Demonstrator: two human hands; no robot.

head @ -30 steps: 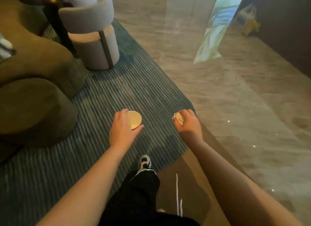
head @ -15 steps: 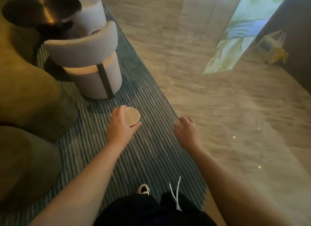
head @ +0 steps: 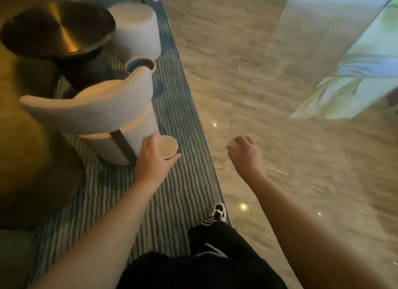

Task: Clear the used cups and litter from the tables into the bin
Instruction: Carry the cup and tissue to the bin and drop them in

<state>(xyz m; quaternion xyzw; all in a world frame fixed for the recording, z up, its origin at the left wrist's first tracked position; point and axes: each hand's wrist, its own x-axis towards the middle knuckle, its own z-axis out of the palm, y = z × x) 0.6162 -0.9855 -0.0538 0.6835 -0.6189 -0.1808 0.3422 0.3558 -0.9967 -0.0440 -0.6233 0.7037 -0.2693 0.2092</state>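
Carrying litter toward the bin.
Left hand (head: 154,159) grips a cup (head: 167,147); right hand (head: 244,154) is clenched on a pale scrap (head: 233,146), both held over rug (head: 172,194) and floor (head: 258,84). A small bin (head: 141,65) stands ahead by the chair (head: 103,110); next, reach it and let go.

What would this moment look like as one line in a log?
left hand: holds paper cup | right hand: grips crumpled litter | bin: ahead, behind chair
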